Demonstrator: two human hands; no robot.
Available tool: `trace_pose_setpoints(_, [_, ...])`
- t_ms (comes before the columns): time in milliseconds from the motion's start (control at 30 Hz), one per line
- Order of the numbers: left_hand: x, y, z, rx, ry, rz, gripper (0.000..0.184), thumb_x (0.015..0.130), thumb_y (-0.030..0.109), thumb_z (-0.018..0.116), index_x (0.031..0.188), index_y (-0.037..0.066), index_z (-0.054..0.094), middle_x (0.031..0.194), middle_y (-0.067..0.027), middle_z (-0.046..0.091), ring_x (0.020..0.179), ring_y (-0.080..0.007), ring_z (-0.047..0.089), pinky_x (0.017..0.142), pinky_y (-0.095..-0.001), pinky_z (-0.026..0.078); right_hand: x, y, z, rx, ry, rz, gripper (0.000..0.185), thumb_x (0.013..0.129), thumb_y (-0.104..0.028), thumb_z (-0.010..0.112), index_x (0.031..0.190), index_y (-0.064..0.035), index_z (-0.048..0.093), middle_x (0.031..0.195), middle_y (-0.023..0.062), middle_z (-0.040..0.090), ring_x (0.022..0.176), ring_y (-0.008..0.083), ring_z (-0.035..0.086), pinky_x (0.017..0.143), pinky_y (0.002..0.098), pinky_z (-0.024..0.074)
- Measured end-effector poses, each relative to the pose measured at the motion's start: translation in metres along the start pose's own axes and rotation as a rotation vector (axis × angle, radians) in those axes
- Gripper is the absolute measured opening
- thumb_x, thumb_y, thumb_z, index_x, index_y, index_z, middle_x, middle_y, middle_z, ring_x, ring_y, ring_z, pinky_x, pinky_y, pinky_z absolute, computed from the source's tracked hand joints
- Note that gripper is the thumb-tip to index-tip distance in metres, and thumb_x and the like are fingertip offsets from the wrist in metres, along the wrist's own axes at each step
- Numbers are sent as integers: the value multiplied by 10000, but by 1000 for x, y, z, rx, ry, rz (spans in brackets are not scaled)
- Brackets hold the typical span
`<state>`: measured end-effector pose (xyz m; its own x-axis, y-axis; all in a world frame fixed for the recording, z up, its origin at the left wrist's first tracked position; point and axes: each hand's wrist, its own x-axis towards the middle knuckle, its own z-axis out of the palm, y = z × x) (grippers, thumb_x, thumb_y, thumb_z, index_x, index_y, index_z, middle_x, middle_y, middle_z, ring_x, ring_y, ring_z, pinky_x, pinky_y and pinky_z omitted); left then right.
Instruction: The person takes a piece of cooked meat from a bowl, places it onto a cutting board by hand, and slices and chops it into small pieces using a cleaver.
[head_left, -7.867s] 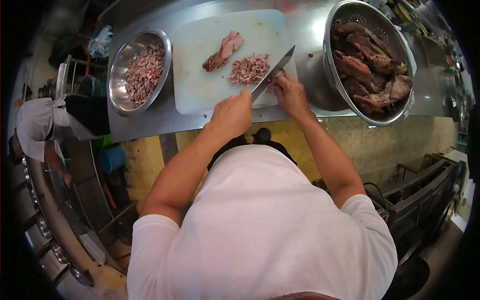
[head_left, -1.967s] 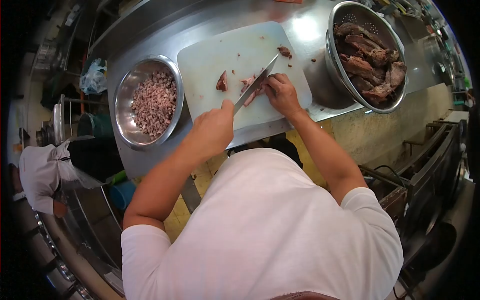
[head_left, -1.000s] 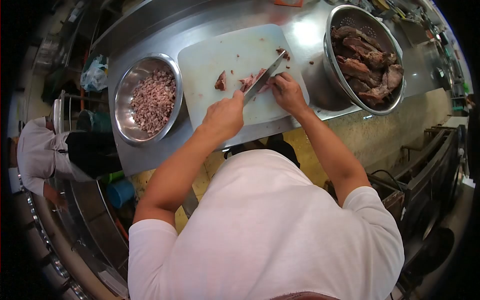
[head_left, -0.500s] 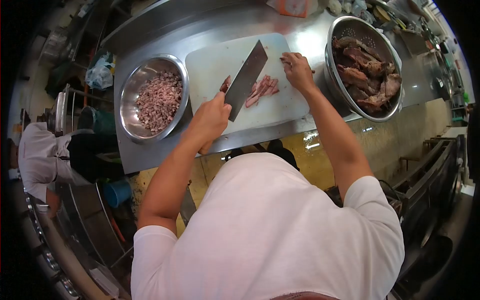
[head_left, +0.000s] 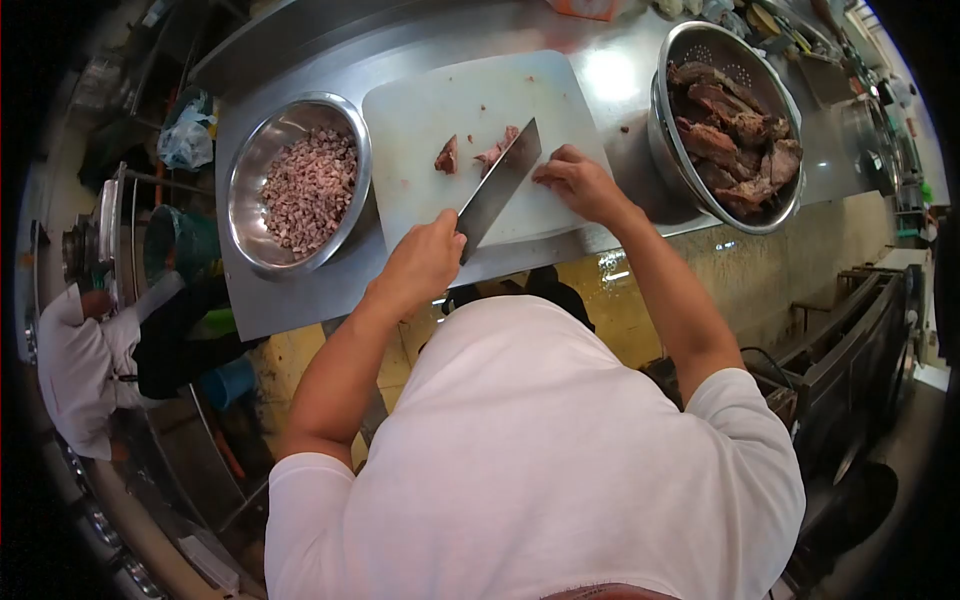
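Note:
My left hand (head_left: 424,258) is closed around the handle of a cleaver (head_left: 500,192), its broad blade slanting up and right over the white cutting board (head_left: 415,105). Partly behind the blade lie strips of meat (head_left: 490,155). To their left is a darker chunk of meat (head_left: 447,155). Just right of the blade, my right hand (head_left: 585,188) has its fingers curled together low over the board; whatever is under the fingertips is hidden. A steel bowl (head_left: 245,215) of diced meat (head_left: 310,190) stands left of the board.
Right of the board, a steel colander (head_left: 690,45) holds large pieces of browned meat (head_left: 740,140). Everything rests on a steel table (head_left: 290,310). Bags and utensils lie at the back right. Another person in a white shirt (head_left: 85,370) is at the far left.
My right hand has moved left and down, close beside the blade. The cleaver has shifted right and lower, now covering part of the meat strips. The view has shifted slightly.

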<state>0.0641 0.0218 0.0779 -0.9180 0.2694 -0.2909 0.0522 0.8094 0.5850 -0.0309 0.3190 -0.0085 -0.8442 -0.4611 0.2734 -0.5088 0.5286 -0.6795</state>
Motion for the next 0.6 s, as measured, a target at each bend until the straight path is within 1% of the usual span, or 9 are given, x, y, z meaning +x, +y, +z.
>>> trace_pose_setpoints(67, [-2,11,-8,53,-17,16,222,1024,196,564,1012,-7,476,846,-316,658,873,-536,638,759,-602,465,-6,-10,9,300,36,123,189,861,41,673,1005,-59,743,966,148,644,914,321,687,857,407,560])
trace_pose_setpoints(100, [-4,21,-13,103,-42,7,179,1016,156,538,1004,-14,480,839,-316,666,862,-530,650,770,-604,478,-8,-8,11,298,38,126,189,861,41,673,1005,-59,743,966,148,644,914,321,687,857,407,560])
trace_pose_setpoints(167, [-5,33,-19,154,-75,-4,139,1007,115,512,996,-20,485,833,-316,675,850,-525,662,780,-606,491,-12,-2,11,-42,129,99,167,870,33,682,997,-58,739,941,126,653,874,323,687,819,416,559])
trace_pose_setpoints(233, [-6,36,-21,240,-91,48,79,958,48,487,1011,-11,482,801,-300,672,822,-519,668,783,-612,493,-13,-3,12,-15,160,59,155,873,28,684,992,-58,735,924,119,660,863,328,686,798,420,556])
trace_pose_setpoints(267, [-6,39,-24,241,-95,49,79,958,48,487,1011,-11,482,801,-300,672,822,-519,668,783,-612,493,-14,-4,13,12,189,18,144,877,23,686,987,-58,731,906,113,667,853,332,684,776,425,553])
trace_pose_setpoints(333, [-6,38,-30,314,-134,55,168,1001,145,553,1037,3,471,841,-292,681,855,-519,663,780,-611,486,-16,-5,15,-28,206,56,128,887,17,686,992,-42,728,911,114,696,860,323,704,786,409,569])
trace_pose_setpoints(367, [-5,35,-30,314,-140,54,168,1001,145,553,1037,3,471,841,-292,681,855,-519,663,780,-611,486,-17,-5,15,-65,219,94,114,896,12,686,996,-26,725,917,115,724,867,314,725,796,393,586])
trace_pose_setpoints(467, [2,25,-21,309,-163,105,174,996,145,549,1055,4,465,844,-298,679,854,-514,669,783,-601,488,-17,-7,15,-86,241,102,111,894,5,690,991,-34,727,917,123,715,864,329,715,783,407,577])
trace_pose_setpoints(600, [4,41,-30,323,-200,36,173,992,126,543,1055,-5,449,839,-299,678,862,-516,672,785,-593,490,-19,1,20,-8,272,75,110,894,-10,684,988,-50,726,895,126,682,892,346,681,778,430,556])
